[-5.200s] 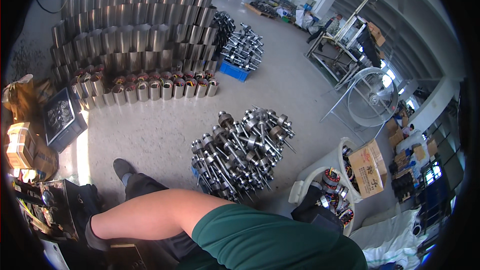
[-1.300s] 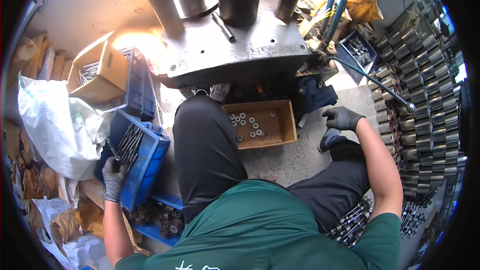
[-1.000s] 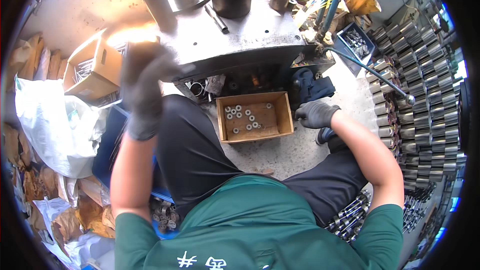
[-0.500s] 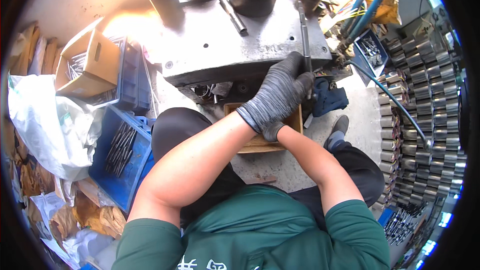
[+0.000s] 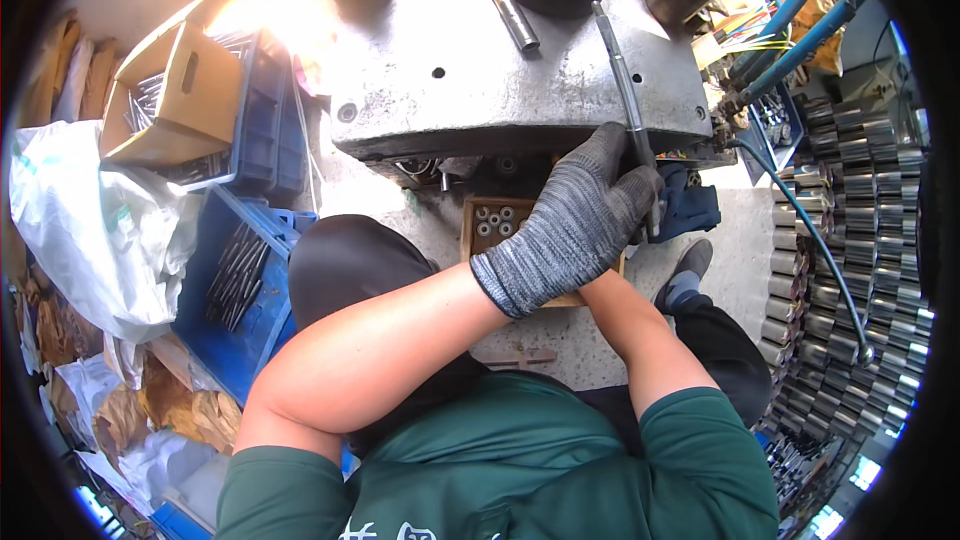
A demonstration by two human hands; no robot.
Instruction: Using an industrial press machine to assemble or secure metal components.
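Pinching a steel shaft (image 5: 622, 80) by the table's (image 5: 400, 100) near edge: left grip (image 5: 575, 225). Right grip hidden, state undeterminable. Blue bin (image 5: 262, 340) holds rods (image 5: 237, 278); wooden box (image 5: 467, 230), rings (image 5: 495, 221).

You hold one shaft (image 5: 624, 85); you have one short rod (image 5: 508, 6) on the table (image 5: 560, 80), one wooden box (image 5: 467, 232), one carton (image 5: 205, 105) and at least five small rings (image 5: 494, 220).

My left grip (image 5: 570, 215): knitted glove (image 5: 530, 245), matt, ribbed weave. Shaft (image 5: 622, 80) I hold: bare metal, smooth, glossy. Machine plate (image 5: 470, 100) before me: metal, dull shine, scuffed. Short tube (image 5: 508, 6) on it: polished metal. Low box (image 5: 467, 230): bare wood, matt. Blue bin (image 5: 205, 325): smooth plastic. Carton (image 5: 210, 100): matt cardboard. White sack (image 5: 90, 240): crinkled, plastic-looking, slight sheen. My shirt (image 5: 500, 460): soft, creased cloth. Floor (image 5: 600, 355): rough concrete.
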